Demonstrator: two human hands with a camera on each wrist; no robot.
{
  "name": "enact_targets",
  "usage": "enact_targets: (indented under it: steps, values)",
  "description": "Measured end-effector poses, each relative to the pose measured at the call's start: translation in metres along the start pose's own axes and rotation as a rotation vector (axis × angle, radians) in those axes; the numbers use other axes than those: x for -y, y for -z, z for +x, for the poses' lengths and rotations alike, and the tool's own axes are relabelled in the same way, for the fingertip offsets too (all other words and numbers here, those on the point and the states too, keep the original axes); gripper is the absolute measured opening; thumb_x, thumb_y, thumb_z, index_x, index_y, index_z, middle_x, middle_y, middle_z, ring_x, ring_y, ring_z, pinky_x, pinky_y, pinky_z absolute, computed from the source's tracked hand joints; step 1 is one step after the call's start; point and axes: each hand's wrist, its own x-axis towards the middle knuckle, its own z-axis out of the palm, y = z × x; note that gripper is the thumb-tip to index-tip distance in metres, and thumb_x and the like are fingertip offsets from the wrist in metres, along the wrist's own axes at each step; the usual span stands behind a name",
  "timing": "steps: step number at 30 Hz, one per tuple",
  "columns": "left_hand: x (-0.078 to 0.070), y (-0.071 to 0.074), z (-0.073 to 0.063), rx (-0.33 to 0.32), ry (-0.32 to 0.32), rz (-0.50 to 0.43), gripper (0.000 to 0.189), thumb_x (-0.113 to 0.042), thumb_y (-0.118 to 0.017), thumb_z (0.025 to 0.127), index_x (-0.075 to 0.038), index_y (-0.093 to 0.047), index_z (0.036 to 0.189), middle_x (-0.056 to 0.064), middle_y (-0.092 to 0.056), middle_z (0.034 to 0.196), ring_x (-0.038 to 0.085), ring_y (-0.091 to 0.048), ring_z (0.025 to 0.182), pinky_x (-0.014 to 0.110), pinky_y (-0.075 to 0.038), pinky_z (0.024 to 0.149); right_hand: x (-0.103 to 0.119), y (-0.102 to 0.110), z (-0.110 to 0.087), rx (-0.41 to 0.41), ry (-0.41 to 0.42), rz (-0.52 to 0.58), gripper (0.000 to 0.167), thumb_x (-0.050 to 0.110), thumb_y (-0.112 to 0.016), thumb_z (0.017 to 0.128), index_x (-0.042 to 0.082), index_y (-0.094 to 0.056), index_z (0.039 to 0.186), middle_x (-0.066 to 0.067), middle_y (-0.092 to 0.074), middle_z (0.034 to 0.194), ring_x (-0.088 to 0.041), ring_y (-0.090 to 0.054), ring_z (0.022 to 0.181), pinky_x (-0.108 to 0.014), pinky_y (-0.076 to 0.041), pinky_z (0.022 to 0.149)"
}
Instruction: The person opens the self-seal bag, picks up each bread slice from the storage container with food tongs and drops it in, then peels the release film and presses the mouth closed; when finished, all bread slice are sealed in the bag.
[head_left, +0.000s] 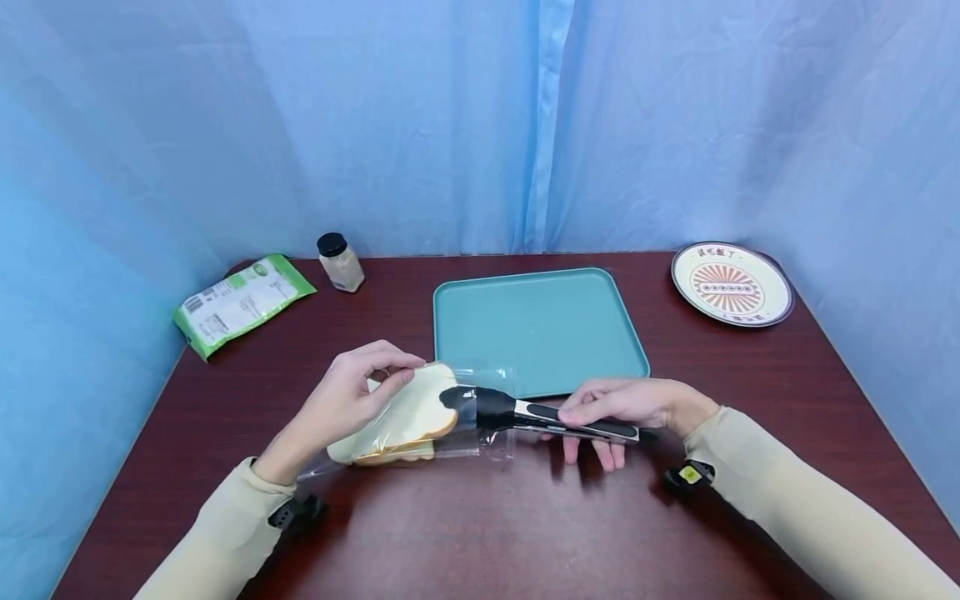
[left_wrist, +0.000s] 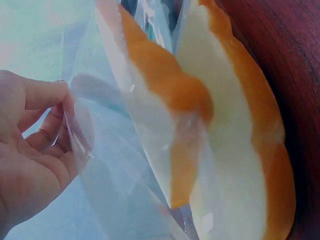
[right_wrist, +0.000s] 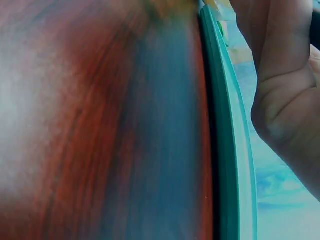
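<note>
My left hand (head_left: pixel 351 392) pinches the edge of a clear plastic bag (left_wrist: pixel 112 165) between thumb and fingers. Inside the bag are bread slices (head_left: pixel 412 412), white with brown crusts; an upper one lies tilted over another. In the left wrist view a gap shows between two slices. With my right hand (head_left: pixel 630 402) I grip black-and-silver tongs (head_left: pixel 495 408) by the handles. The tongs' black head reaches through the bag's mouth to the upper slice; whether it clamps the slice I cannot tell. In the right wrist view only part of my right hand (right_wrist: pixel 285 95) shows.
A teal tray (head_left: pixel 532 325) lies just behind the tongs. At the back left are a green-and-white packet (head_left: pixel 243 304) and a black-capped jar (head_left: pixel 342 263). A patterned plate (head_left: pixel 731 285) sits at the back right. Blue curtains (head_left: pixel 375 125) surround the dark red table (head_left: pixel 465 533).
</note>
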Motion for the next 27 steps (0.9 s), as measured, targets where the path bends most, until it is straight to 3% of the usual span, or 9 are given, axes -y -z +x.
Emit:
enact_targets:
  steps: [8, 13, 17, 21, 27]
  values:
    - [0.006, -0.002, -0.002, 0.051, 0.024, 0.005, 0.024, -0.002, -0.074, 0.092, -0.011, -0.077, 0.114, -0.002, -0.072, 0.108, 0.007, -0.064, 0.088, 0.028, -0.057, 0.074, -0.006, 0.001, 0.01, -0.014, -0.061, 0.119, 0.047, 0.025, -0.048, 0.108, -0.017, -0.048, 0.131, -0.017, -0.073, 0.103, -0.017, -0.072, 0.064, -0.031, -0.059, 0.056]
    - [0.008, 0.0, -0.003, 0.068, 0.052, 0.012, 0.023, -0.008, -0.073, 0.094, -0.015, -0.077, 0.116, -0.008, -0.071, 0.108, 0.007, -0.063, 0.087, 0.029, -0.057, 0.074, -0.008, 0.002, 0.01, 0.038, 0.031, 0.154, 0.046, 0.021, -0.041, 0.11, -0.015, -0.044, 0.138, -0.015, -0.071, 0.104, -0.016, -0.073, 0.067, -0.03, -0.059, 0.057]
    - [0.006, 0.001, -0.003, 0.028, 0.056, 0.008, 0.023, -0.01, -0.073, 0.094, -0.016, -0.076, 0.116, -0.009, -0.07, 0.107, 0.009, -0.061, 0.087, 0.032, -0.056, 0.072, -0.009, 0.002, 0.012, 0.068, 0.064, 0.18, 0.047, 0.022, -0.039, 0.111, -0.014, -0.042, 0.142, -0.014, -0.069, 0.106, -0.017, -0.073, 0.07, -0.031, -0.06, 0.059]
    - [0.007, -0.001, -0.002, -0.024, 0.034, -0.003, 0.023, -0.008, -0.072, 0.095, -0.013, -0.076, 0.117, -0.007, -0.071, 0.109, 0.009, -0.061, 0.088, 0.03, -0.054, 0.07, -0.009, -0.001, 0.015, 0.046, 0.032, 0.133, 0.046, 0.022, -0.043, 0.11, -0.015, -0.046, 0.138, -0.016, -0.069, 0.105, -0.018, -0.073, 0.069, -0.033, -0.06, 0.059]
    - [0.006, -0.006, -0.002, -0.04, 0.028, -0.022, 0.023, -0.005, -0.072, 0.094, -0.011, -0.076, 0.116, -0.004, -0.071, 0.107, 0.009, -0.061, 0.087, 0.028, -0.054, 0.075, -0.008, -0.006, 0.021, 0.028, -0.002, 0.082, 0.044, 0.022, -0.048, 0.109, -0.016, -0.049, 0.132, -0.017, -0.069, 0.104, -0.017, -0.073, 0.067, -0.032, -0.06, 0.058]
